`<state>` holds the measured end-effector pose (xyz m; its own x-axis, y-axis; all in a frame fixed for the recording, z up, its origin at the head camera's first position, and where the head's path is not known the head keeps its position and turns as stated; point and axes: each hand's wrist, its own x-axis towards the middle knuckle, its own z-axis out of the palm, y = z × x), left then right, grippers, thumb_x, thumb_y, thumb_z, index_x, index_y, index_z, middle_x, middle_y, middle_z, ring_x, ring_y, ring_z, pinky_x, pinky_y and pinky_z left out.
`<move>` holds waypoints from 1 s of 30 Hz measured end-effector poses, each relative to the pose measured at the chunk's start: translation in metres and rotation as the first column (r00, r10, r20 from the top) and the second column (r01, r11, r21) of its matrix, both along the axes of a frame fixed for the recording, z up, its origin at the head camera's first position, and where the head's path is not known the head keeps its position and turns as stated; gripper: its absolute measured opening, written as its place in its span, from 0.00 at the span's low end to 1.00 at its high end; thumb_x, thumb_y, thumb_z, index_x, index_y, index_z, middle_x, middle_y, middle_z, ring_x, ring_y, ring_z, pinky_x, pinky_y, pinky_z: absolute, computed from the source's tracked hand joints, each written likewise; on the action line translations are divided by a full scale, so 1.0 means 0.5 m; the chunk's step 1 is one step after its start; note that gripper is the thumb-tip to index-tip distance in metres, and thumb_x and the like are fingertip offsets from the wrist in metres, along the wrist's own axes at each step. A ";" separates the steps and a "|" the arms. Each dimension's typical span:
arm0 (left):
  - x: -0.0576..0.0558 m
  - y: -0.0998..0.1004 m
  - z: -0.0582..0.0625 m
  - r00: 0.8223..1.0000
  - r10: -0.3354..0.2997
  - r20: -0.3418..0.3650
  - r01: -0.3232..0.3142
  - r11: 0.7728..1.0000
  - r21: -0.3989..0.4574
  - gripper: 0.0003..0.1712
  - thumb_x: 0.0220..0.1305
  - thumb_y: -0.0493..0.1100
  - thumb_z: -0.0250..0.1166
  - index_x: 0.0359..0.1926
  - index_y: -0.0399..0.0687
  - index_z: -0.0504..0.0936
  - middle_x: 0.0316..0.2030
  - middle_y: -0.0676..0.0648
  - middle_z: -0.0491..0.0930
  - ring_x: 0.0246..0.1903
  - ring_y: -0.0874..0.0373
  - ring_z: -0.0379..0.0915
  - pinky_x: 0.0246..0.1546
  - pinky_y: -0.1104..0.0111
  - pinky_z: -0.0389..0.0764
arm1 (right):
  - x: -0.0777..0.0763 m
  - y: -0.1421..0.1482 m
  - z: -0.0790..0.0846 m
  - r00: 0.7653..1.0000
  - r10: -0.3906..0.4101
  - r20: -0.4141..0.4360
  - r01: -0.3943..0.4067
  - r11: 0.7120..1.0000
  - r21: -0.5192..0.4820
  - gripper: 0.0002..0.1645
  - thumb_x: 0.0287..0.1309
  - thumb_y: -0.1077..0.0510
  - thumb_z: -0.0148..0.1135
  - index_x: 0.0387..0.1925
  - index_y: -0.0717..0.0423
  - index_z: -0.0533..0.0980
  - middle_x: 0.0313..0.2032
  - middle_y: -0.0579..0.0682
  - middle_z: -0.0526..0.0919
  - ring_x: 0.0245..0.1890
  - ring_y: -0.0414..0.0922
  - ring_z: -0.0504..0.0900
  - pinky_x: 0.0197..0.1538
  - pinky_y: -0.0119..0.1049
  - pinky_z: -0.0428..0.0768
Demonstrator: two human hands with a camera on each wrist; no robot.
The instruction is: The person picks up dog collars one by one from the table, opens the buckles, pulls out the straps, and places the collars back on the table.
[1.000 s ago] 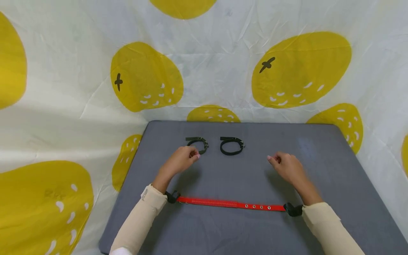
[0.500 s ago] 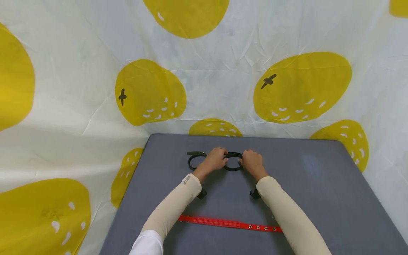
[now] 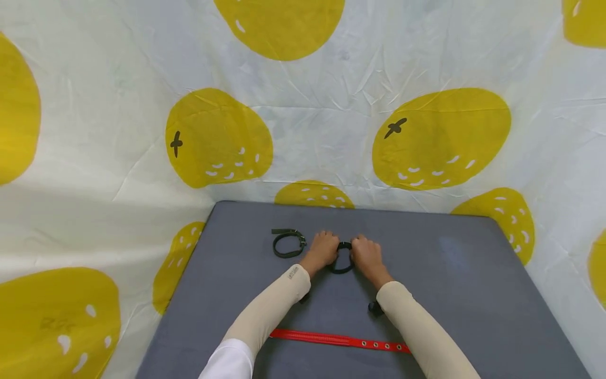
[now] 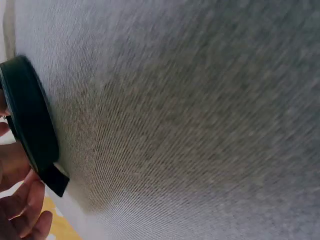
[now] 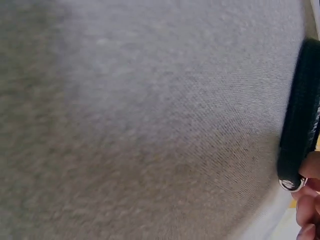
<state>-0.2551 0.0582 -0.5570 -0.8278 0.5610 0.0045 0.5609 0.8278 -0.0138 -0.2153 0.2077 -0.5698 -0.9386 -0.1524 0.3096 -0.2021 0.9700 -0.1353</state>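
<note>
Both hands are at a looped black buckle collar (image 3: 341,270) in the middle of the table. My left hand (image 3: 323,249) pinches its left side; in the left wrist view the fingers (image 4: 31,200) sit by the strap's loose end. Gripping the opposite side is my right hand (image 3: 368,256), its fingers (image 5: 311,165) at the band beside a metal ring (image 5: 291,185). A second, dark green collar (image 3: 280,254) lies looped just left of my left hand. Closer to me, a red collar (image 3: 326,338) with metal eyelets lies stretched out, its right end hidden behind my right sleeve.
Everything lies on a grey cloth-covered table (image 3: 450,295). A white curtain (image 3: 322,142) printed with yellow fruit hangs behind the table and along its sides. Black camera straps (image 3: 376,308) show at the wrists.
My hands have moved inward and away from me from their spread position and taken hold of the black collar. It now sits slightly nearer to me than the green one.
</note>
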 end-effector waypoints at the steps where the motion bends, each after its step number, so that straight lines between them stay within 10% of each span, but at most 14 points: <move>1: 0.003 -0.003 0.001 1.000 -0.012 -0.026 0.012 1.000 0.007 0.06 0.69 0.44 0.64 0.41 0.50 0.86 0.39 0.46 0.85 0.40 0.50 0.80 0.41 0.60 0.80 | 0.001 -0.002 0.003 1.000 0.000 0.017 0.000 1.000 -0.004 0.06 0.54 0.65 0.71 0.28 0.60 0.80 0.29 0.60 0.82 0.24 0.60 0.81 0.24 0.54 0.78; 8: 0.041 -0.036 0.042 0.991 -0.021 -0.135 0.042 0.987 0.154 0.05 0.69 0.38 0.63 0.37 0.48 0.86 0.33 0.47 0.80 0.29 0.54 0.79 0.28 0.65 0.81 | 0.022 0.010 0.050 0.987 0.104 0.120 -0.082 0.982 -0.172 0.15 0.55 0.59 0.74 0.44 0.59 0.83 0.35 0.56 0.83 0.31 0.52 0.83 0.31 0.47 0.80; 14: 0.106 -0.076 0.115 0.972 -0.080 -0.222 0.134 0.962 0.239 0.07 0.72 0.41 0.63 0.46 0.49 0.85 0.38 0.49 0.78 0.32 0.58 0.76 0.31 0.73 0.79 | 0.069 0.039 0.121 0.960 0.254 0.121 -0.186 0.896 -0.404 0.15 0.59 0.55 0.72 0.47 0.57 0.85 0.30 0.51 0.77 0.25 0.40 0.70 0.27 0.34 0.69; 21: 0.199 -0.111 0.193 0.926 -0.163 -0.340 0.283 0.897 0.339 0.08 0.68 0.41 0.67 0.47 0.51 0.85 0.32 0.52 0.72 0.29 0.62 0.67 0.25 0.78 0.71 | 0.139 0.051 0.203 0.901 0.407 0.150 -0.228 0.738 -0.635 0.12 0.62 0.53 0.70 0.44 0.55 0.84 0.22 0.42 0.76 0.17 0.35 0.68 0.22 0.32 0.69; 30: 0.281 -0.138 0.237 0.900 -0.193 -0.391 0.381 0.784 0.490 0.13 0.62 0.44 0.73 0.47 0.49 0.85 0.38 0.51 0.78 0.35 0.61 0.71 0.34 0.76 0.74 | 0.247 0.040 0.274 0.891 0.452 0.031 -0.297 0.636 -0.713 0.07 0.60 0.60 0.71 0.40 0.49 0.84 0.20 0.40 0.72 0.15 0.32 0.64 0.19 0.28 0.66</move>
<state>-0.1144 -0.0109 -0.4386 -0.5305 0.5966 0.6022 0.8171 0.5491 0.1757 -0.0921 0.2275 -0.4327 -0.8972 -0.3273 0.2963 -0.4223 0.4404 -0.7922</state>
